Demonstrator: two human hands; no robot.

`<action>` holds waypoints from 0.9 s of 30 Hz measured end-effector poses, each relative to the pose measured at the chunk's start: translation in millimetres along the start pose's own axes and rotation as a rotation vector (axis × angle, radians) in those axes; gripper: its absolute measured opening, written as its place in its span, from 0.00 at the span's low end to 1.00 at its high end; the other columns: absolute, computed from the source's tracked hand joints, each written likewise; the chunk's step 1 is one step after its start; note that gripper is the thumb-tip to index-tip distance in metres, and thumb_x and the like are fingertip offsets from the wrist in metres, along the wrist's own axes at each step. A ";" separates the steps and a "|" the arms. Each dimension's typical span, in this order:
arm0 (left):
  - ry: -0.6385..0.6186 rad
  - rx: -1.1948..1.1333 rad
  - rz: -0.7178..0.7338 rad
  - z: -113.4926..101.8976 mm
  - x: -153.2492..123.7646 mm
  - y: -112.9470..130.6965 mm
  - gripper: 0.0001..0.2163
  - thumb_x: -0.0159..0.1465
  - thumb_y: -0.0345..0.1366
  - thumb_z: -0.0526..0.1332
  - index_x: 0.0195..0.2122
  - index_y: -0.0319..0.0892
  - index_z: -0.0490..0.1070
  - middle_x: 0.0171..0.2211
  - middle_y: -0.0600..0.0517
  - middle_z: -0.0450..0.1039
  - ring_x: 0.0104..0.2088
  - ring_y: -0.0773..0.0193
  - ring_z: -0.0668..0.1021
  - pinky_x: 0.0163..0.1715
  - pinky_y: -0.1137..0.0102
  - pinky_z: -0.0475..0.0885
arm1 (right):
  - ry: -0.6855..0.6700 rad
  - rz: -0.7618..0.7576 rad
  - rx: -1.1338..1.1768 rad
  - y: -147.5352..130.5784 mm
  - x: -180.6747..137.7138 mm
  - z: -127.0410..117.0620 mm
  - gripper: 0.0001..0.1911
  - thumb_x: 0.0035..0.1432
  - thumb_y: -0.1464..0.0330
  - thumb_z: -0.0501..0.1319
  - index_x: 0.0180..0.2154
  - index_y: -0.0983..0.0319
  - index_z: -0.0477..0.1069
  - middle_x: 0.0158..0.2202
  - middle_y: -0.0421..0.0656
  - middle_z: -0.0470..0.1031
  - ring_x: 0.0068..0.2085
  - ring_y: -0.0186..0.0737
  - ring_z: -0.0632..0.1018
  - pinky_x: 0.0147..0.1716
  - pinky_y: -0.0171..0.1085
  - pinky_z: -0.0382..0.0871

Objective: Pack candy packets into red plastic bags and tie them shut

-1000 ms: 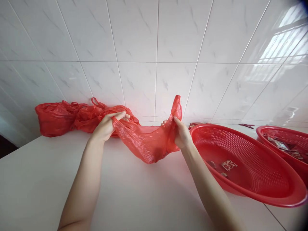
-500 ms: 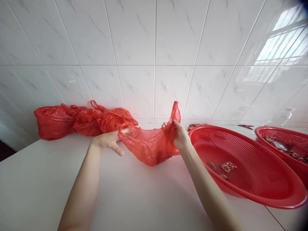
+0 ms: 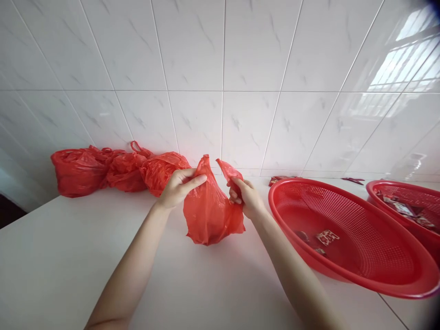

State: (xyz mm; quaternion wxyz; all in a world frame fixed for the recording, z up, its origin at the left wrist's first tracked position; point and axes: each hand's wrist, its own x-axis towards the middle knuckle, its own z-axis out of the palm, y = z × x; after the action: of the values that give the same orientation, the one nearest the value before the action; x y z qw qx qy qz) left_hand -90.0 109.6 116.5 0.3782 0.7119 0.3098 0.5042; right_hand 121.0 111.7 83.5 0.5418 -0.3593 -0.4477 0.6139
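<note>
A thin red plastic bag [image 3: 209, 215] hangs between my hands over the white tabletop, its lower part bulging a little. My left hand [image 3: 178, 185] is closed on its left handle, thumb on the near side. My right hand [image 3: 246, 196] grips the right handle, whose tip sticks up and leans left. What lies inside the bag is hidden by the red plastic. Just behind my left hand sits a filled red bag [image 3: 161, 172].
More red bags [image 3: 80, 172] stand in a row along the tiled wall at the left. At the right is a red perforated basket [image 3: 347, 238] with a few small packets [image 3: 327, 237] in it. Beyond it, a second red basket [image 3: 378, 185] holds several packets. Small scissors [image 3: 353, 180] lie by the wall.
My left hand has moved right and closed on the bag's left handle. Both handles have come closer together, and the stretched bag now hangs down between them.
</note>
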 end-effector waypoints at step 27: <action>-0.210 0.381 -0.190 13.6 3.1 -14.6 0.09 0.60 0.33 0.54 0.25 0.42 0.69 0.24 0.54 0.68 0.27 0.64 0.70 0.28 0.69 0.61 | -0.130 -0.580 -0.925 10.9 -15.9 12.9 0.22 0.49 0.78 0.54 0.46 0.57 0.66 0.49 0.45 0.68 0.30 0.32 0.68 0.31 0.36 0.64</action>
State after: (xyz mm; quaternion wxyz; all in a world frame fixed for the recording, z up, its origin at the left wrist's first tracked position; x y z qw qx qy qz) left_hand -77.0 116.7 102.7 0.3130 0.7865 0.4239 0.3222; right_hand 107.7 93.8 77.0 0.4457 -0.3833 -0.7840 0.1994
